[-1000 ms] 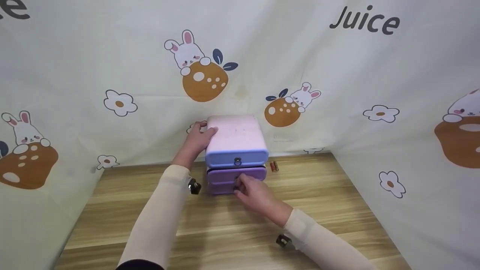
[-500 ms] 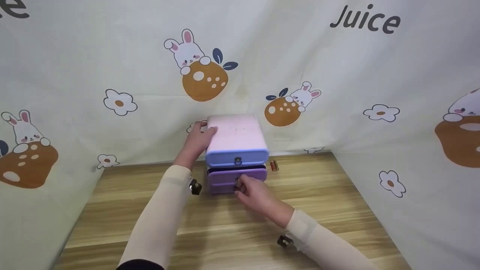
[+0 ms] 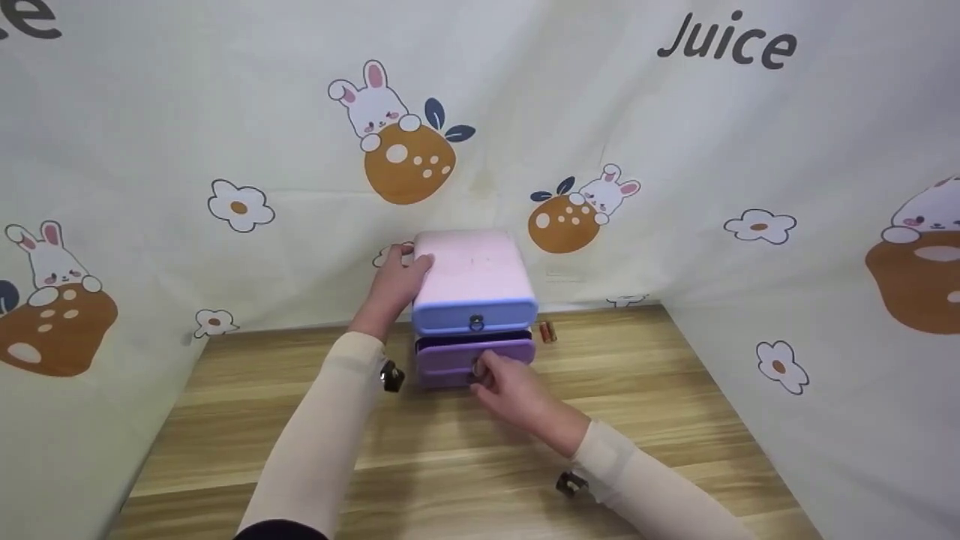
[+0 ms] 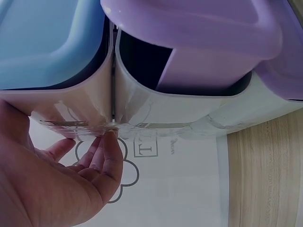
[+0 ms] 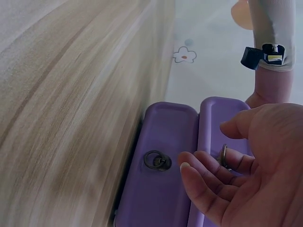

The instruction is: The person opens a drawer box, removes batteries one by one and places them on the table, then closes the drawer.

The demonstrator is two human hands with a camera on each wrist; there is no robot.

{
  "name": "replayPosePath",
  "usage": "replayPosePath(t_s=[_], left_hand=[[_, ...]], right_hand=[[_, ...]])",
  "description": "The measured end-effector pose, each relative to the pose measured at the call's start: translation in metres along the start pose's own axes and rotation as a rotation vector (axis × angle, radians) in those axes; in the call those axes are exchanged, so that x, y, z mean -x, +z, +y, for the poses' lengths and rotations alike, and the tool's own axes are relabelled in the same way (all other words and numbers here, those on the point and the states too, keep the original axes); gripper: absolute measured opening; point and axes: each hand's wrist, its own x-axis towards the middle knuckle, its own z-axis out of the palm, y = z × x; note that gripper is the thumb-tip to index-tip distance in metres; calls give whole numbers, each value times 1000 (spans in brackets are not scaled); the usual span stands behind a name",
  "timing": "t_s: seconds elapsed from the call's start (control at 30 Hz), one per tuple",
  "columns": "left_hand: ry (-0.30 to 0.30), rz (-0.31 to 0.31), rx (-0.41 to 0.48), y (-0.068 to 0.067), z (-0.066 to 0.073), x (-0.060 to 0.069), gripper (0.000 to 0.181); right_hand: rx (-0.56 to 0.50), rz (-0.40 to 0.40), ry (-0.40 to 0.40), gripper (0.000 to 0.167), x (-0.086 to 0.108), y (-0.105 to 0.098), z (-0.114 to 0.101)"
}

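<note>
A small drawer unit with a pink top (image 3: 472,262) stands against the back cloth, its blue drawer (image 3: 442,318) uppermost and closed. Below it the middle purple drawer (image 4: 208,71) is partly pulled out, leaving a dark gap above its front. My right hand (image 3: 517,394) has a finger hooked through that drawer's ring pull (image 5: 224,155). Beneath it, the lowest purple drawer (image 5: 165,127) appears closed, with its own ring (image 5: 154,160) hanging free. My left hand (image 3: 397,281) rests on the unit's left side, thumb on the top edge and fingertips touching the side wall.
Two small batteries (image 3: 548,332) lie on the wood-grain table (image 3: 637,397) just right of the unit. A patterned cloth (image 3: 285,150) with rabbits and flowers encloses the back and sides. Dark wrist-worn devices (image 3: 391,376) sit at both cuffs.
The middle purple drawer has come slightly further out toward me, and my right hand has moved a little with it. My left hand has stayed on the unit's side.
</note>
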Motion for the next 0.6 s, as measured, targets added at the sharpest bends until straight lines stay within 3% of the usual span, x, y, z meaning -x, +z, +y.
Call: replayPosePath(t_s=[0.4,0.6], left_hand=[[-8,-17,18,-2,2,3,72],[-9,-15,7,-2,1,3,72]], right_hand=[[37,15,16,16,4,-3,-4],[50,52,-15,14,6,-1,-4]])
